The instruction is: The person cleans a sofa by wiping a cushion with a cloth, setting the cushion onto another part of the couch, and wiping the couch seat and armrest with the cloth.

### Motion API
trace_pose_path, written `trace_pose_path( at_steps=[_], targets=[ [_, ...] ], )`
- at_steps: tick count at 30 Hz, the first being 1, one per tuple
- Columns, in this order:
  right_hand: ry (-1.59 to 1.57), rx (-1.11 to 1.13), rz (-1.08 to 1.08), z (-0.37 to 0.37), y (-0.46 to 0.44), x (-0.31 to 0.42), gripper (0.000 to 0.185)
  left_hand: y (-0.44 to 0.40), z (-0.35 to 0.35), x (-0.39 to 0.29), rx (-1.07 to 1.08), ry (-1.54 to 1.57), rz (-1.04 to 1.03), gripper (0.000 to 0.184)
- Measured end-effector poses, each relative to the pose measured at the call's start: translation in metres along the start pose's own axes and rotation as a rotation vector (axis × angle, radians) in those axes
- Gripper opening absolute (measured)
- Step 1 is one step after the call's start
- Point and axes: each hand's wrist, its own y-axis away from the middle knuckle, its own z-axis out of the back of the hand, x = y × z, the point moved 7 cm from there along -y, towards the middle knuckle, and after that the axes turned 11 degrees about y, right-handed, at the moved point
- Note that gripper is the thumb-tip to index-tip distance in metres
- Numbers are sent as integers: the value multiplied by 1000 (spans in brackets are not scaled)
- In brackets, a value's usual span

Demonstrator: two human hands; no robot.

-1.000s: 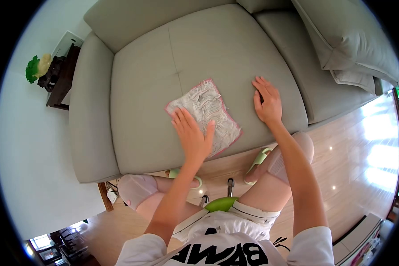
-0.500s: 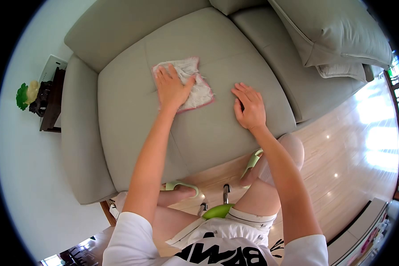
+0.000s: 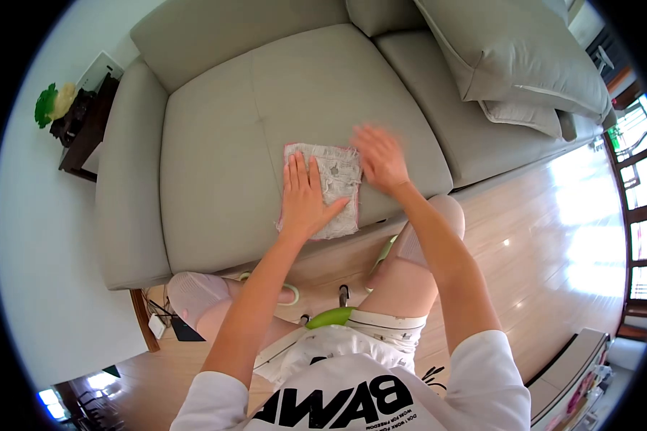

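A white cleaning cloth (image 3: 336, 188) with pink edging and frayed threads lies spread on the grey sofa seat (image 3: 216, 165), close to its front edge. Flat on the left part of the cloth rests my left hand (image 3: 305, 197), fingers stretched out and thumb apart. My right hand (image 3: 382, 159) is at the cloth's upper right side, smeared by motion at the fingers. Whether it touches the cloth or the seat I cannot tell, and nothing shows in it.
Grey cushions (image 3: 510, 54) lean at the sofa's right. The left armrest (image 3: 133, 179) borders the seat. A dark wooden stand (image 3: 93, 129) with a green and yellow ornament (image 3: 54, 104) is beyond it. Below me is a green stool seat (image 3: 331, 317) on the light floor (image 3: 517, 244).
The cloth has moved toward me and a little right, to the seat's front edge, with my left hand on it. My right hand has shifted left, close to the cloth. The view has shifted slightly.
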Motion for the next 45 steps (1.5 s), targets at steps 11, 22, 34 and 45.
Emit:
trace_pose_path(
  at_steps=[11, 22, 34, 45],
  targets=[
    [59, 124, -49, -6, 33, 43, 38, 33, 8, 12, -25, -56, 8, 117],
    [-99, -20, -320, -4, 57, 56, 43, 53, 40, 68, 0, 161, -90, 84],
    [64, 455, -15, -68, -44, 136, 65, 54, 85, 189, -282, -16, 202, 62],
    [309, 437, -542, -152, -133, -79, 72, 57, 97, 182, -353, 52, 240, 58]
  ],
)
